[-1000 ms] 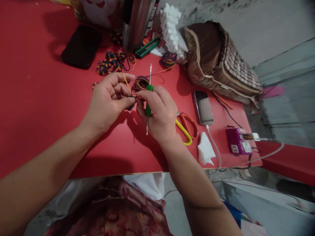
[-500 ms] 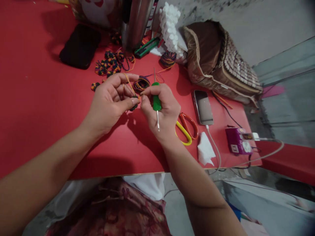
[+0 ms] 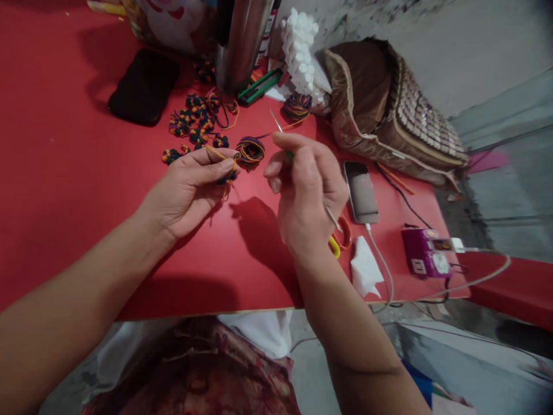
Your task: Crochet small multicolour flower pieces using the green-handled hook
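Note:
Between thumb and fingers my left hand [image 3: 185,184] pinches a small dark crocheted piece [image 3: 225,177] with orange yarn on it. My right hand [image 3: 309,184] is closed round a hook tool [image 3: 276,120], apart from the piece and to its right. The tool's thin metal tip points up and left; its green handle is mostly hidden by the fingers. Just beyond the hands lies a coil of multicoloured yarn [image 3: 250,151]. Several small dark and orange crocheted flowers [image 3: 196,118] lie behind my left hand.
On the red table [image 3: 64,202] are a black case [image 3: 144,86], a metal bottle [image 3: 242,46], a green cutter [image 3: 259,87], a yarn ball [image 3: 296,106], a brown bag [image 3: 389,109], a phone [image 3: 361,191], scissors [image 3: 344,232], white paper [image 3: 365,268] and a purple socket box [image 3: 423,252].
My right hand has moved right, away from the piece, and turned, with the hook now tucked in its fingers. My left hand has shifted slightly left and tilted the piece.

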The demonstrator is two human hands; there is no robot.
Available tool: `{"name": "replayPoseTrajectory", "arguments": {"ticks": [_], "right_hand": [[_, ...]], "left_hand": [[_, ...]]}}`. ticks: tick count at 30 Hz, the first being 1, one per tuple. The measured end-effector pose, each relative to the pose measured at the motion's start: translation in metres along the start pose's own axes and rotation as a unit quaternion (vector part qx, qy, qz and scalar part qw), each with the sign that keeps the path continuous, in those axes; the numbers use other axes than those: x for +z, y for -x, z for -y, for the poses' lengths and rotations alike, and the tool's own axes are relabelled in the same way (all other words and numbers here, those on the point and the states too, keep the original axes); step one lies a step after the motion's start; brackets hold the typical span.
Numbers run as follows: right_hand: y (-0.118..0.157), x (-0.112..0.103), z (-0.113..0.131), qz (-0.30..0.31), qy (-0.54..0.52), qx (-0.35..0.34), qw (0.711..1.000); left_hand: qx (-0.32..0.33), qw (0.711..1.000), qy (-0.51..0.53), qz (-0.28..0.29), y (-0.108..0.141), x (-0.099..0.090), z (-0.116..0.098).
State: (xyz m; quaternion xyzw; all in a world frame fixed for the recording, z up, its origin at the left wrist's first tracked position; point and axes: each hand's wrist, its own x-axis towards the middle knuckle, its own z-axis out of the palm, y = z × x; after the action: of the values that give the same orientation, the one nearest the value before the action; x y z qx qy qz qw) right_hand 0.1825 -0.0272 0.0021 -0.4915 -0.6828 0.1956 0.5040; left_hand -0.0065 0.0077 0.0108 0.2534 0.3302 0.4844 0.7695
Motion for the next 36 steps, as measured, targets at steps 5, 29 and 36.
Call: {"name": "replayPoseTrajectory", "arguments": {"ticks": [5,29,36], "right_hand": [[0.007,-0.003,0.002,-0.052,-0.077,-0.002,0.996],[0.003,0.006,-0.006,0.004,-0.231,0.023,0.973],[0.0,0.009,-0.002,-0.012,-0.309,0.017,0.951]], "left_hand": [[-0.025,0.999,0.032,-0.019,-0.001,-0.006,-0.006],[0.058,0.998,-0.021,0.026,0.003,0.002,-0.005],[0.133,0.985,-0.089,0.069,-0.004,-0.01,0.002]]}}
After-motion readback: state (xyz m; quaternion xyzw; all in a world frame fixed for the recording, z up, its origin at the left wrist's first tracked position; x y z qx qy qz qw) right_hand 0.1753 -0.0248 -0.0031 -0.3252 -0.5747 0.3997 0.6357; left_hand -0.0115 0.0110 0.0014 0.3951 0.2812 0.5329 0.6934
